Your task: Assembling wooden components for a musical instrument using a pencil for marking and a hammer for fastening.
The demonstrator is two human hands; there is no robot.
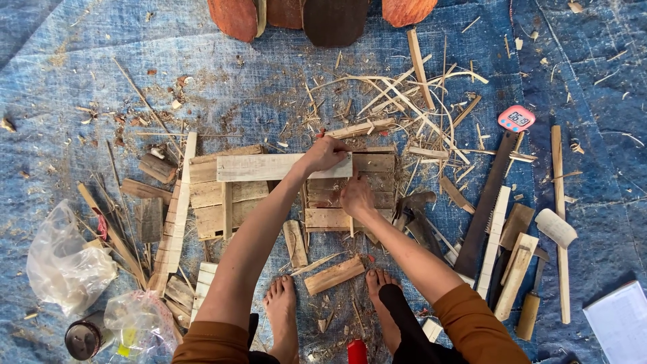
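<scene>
1. Head view: the left hand (325,154) has its fingers clamped on the right end of a long pale wooden slat (283,166), laid across a panel of weathered brown planks (216,195) on the blue tarpaulin (87,74). With only that end pinned, the slat could swing askew.
2. The right hand (355,196) presses on the right-hand slatted panel (337,205), fingers curled together; I cannot tell what, if anything, they pinch. Splinters are a risk.
3. Bare feet (283,303) sit near loose offcuts; the dark handsaw (486,202) lies well right.

head view | straight down | close over tarp (81,67) floor
</scene>
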